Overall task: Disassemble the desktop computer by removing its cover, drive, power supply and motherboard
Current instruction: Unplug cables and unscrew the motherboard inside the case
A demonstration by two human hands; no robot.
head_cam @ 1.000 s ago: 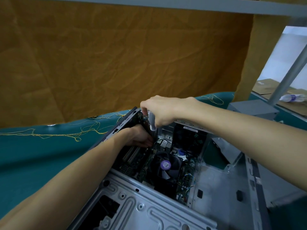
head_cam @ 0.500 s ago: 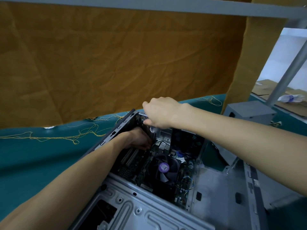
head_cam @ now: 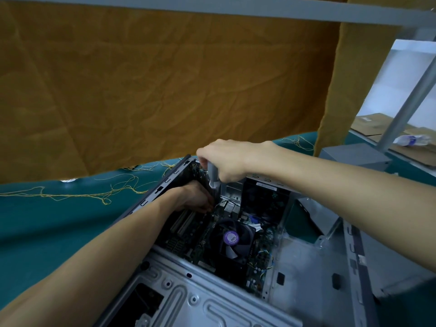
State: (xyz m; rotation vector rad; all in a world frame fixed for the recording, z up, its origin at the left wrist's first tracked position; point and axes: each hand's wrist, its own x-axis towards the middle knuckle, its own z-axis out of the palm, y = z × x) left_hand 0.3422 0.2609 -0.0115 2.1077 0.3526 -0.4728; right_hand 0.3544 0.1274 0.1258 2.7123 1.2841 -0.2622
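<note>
From the head camera, the opened computer case (head_cam: 295, 263) lay on its side on the teal table cover (head_cam: 47, 223), its cover already off and the inside exposed. The motherboard (head_cam: 205, 234) sat in the far left part of the case, with the black cooling fan (head_cam: 232, 241) on it near the case's middle. The right hand (head_cam: 226, 159) hovered over the far edge of the case, its fingers curled round the grey handle of a screwdriver (head_cam: 213, 177) that pointed straight down into the case. The left hand (head_cam: 195, 197) reached inside the case, just beyond the fan and directly below the right hand, its fingertips down by the board near the screwdriver's tip; whether they pinched anything could not be told. Beyond the case on its right stood a grey metal box (head_cam: 354, 153). Loose yellow thread (head_cam: 94, 192) lay on the cover left of the case, and an ochre cloth (head_cam: 165, 90) hung behind it.
</note>
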